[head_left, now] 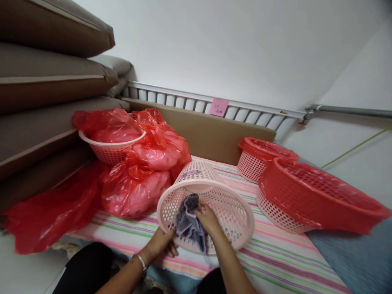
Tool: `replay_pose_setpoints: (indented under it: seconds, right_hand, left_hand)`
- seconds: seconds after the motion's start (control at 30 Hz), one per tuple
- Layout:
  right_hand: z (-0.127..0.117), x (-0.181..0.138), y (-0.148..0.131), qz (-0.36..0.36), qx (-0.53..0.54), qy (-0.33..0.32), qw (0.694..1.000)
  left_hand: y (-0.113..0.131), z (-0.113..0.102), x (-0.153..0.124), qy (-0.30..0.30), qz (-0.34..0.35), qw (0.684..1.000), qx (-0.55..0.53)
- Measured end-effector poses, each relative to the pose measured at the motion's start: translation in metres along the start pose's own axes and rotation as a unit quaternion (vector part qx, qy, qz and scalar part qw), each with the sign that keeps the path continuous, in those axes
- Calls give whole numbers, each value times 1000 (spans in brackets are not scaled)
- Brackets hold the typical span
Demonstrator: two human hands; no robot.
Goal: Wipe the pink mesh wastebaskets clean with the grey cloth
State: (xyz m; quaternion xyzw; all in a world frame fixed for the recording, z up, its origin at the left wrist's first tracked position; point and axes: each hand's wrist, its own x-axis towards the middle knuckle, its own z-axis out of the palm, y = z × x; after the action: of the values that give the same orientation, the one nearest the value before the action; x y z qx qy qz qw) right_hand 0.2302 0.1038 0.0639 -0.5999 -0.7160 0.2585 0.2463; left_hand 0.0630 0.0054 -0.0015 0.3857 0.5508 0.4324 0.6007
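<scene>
A pale pink perforated plastic basket [241, 204] lies tipped on its side, its mouth towards me. My right hand [210, 220] reaches into the mouth and pinches a grey cloth [191, 226] with light purple edging. The cloth hangs crumpled in front of the basket's inner wall, its lower end at the rim. At the lower left of the rim is my left hand [163, 245], thumb over the edge and fingers curled below it; it wears a bracelet [142, 263]. A small purplish patch [190, 174] shows on the basket's upper side.
Red plastic bags [143, 183] and another pink basket [112, 149] crowd the left, beside stacked brown cushions [52, 85]. Two baskets covered with red plastic [284, 196] stand at right. Beneath lies a striped cloth [275, 253]; a radiator [183, 102] with a pink note [219, 106] is behind.
</scene>
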Motion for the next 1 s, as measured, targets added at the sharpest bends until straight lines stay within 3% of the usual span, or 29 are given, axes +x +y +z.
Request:
replay_pose_setpoints:
  seconds: [0.1, 0.2, 0.27, 0.47, 0.67, 1.0]
  right_hand:
    - [-2, 1, 2, -10, -16, 66, 998]
    - [1, -9, -4, -65, -58, 116, 989]
    - [7, -14, -9, -87, -100, 101, 986]
    - [37, -8, -12, -62, -229, -46, 970]
    - [38, -1, 0, -120, -266, -40, 956]
    - [41, -12, -8, -139, -240, -16, 961]
  left_hand:
    - [1, 0, 0, -2, 1, 1000, 0]
    - [-1, -1, 0, -3, 0, 1000, -4]
    - [-1, -2, 0, -5, 1, 1000, -6]
    - [3, -1, -1, -8, -2, 1000, -11]
    - [-2, -2, 1, -10, -1, 1000, -12]
    - [-4, -2, 2, -5, 3, 1000, -11]
